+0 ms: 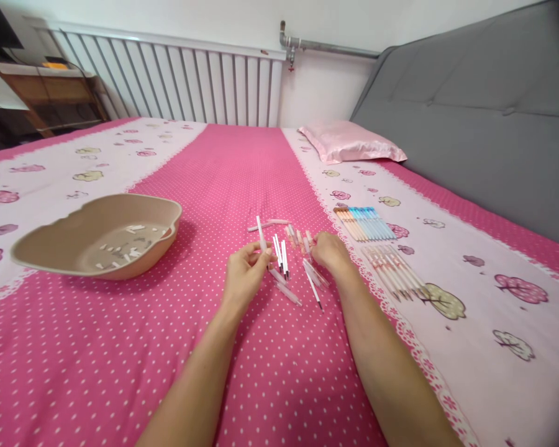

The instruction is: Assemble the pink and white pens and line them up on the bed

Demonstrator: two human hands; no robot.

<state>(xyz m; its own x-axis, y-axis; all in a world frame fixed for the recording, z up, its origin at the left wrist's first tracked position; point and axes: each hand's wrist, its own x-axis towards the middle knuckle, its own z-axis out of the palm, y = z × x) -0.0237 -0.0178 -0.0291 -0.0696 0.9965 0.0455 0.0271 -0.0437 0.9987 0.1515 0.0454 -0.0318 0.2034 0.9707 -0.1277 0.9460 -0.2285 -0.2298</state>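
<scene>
My left hand (245, 273) is closed in a pinch on a thin white pen tube (260, 231) that sticks up and away from the fingers. My right hand (330, 249) rests knuckles-up on the pink dotted bedspread, its fingers curled onto a small pen part among loose pen pieces (289, 261). Several refills, barrels and caps lie scattered between the two hands. To the right lie two tidy rows of pens: a blue and orange row (366, 223) and a pink and white row (394, 270).
A beige shallow basin (51, 248) with several small white bits inside sits on the bed at the left. A pink pillow (349, 141) lies at the far end by the grey padded headboard (484, 105). A white radiator (177, 77) lines the far wall.
</scene>
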